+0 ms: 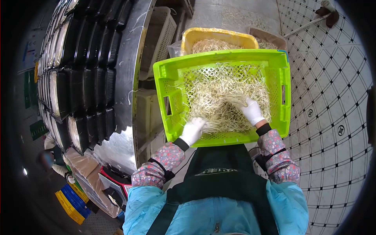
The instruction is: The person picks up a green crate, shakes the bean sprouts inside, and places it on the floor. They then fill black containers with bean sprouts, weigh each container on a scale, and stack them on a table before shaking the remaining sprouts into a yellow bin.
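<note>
A bright green plastic crate point(221, 56) sits in front of my body, holding a loose heap of pale, thin, sprout-like strands point(219, 84). My right hand point(252, 111), in a white glove, is closed on a bunch of strands at the right of the heap. My left hand point(193, 130), gloved too, is at the crate's near-left side. Its fingers are curled against the strands, and what lies inside them is hidden. A darker hollow in the heap shows between the two hands.
Behind the crate stand a yellow tub point(219, 32) of similar strands and a brown box point(270, 37). On the left, stacked black trays point(88, 78) rest on a metal table point(131, 70). Another person point(58, 158) is at lower left. Tiled floor point(329, 98) lies right.
</note>
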A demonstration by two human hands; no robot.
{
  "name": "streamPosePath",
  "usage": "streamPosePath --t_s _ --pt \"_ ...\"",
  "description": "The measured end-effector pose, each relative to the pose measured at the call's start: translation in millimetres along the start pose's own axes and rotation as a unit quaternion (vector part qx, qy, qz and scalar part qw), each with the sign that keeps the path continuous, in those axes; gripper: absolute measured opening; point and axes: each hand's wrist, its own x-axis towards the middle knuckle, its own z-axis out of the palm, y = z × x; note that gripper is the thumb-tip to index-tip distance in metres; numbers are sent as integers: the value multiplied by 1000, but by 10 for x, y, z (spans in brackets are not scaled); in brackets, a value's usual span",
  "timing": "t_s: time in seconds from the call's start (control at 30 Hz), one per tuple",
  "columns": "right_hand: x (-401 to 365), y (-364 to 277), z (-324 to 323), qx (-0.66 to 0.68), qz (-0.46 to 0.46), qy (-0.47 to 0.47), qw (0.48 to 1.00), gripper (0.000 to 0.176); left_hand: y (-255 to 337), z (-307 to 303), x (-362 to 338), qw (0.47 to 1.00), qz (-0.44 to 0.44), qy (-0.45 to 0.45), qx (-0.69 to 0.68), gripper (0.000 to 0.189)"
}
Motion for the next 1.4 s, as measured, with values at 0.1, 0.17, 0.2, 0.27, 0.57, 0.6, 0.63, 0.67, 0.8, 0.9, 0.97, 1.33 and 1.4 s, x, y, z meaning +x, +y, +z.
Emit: streamPosePath --t_s 0.1,0.17,0.2,0.27,0.57,0.6,0.63,0.67,0.8,0.9,0.97,1.33,1.4 --pt "-1 -1 436 57 -84 -53 993 60 320 -43 178 998 39 46 22 67" --pt "-23 -43 523 -83 -82 -61 991 76 333 -84 154 1000 13 -3 17 79" --pt "-40 -174 410 -88 -74 -100 988 84 264 -65 105 996 -36 55 -62 79" --pt "-14 -76 464 -117 -87 -82 986 99 54 140 -81 963 -145 129 -188 78" --pt "-383 -566 1102 -296 -139 -39 944 124 95 630 153 644 -308 44 -699 61" --pt "-397 -544 1167 -333 -148 -13 931 120 126 633 135 626 -330 30 -706 62" --pt "-391 -520 1201 -370 -158 13 916 117 135 618 116 607 -351 18 -713 62" --pt "-339 -476 1163 -321 -176 28 930 106 115 585 77 598 -346 17 -723 62" --pt "-102 -320 1001 -240 -153 -5 959 84 44 288 -185 629 -282 91 -719 60" --pt "-50 -320 709 7 -36 -44 998 73 -2 8 -490 617 -266 89 -735 53" --pt "-106 -344 506 109 -32 -52 992 64 28 -103 -729 660 -252 117 -698 52" --pt "-216 -152 237 208 -39 -108 971 45 533 33 -1926 669 -57 298 -679 36" --pt "240 399 280 103 -70 -153 980 45 704 179 -2172 684 -136 333 -635 39"
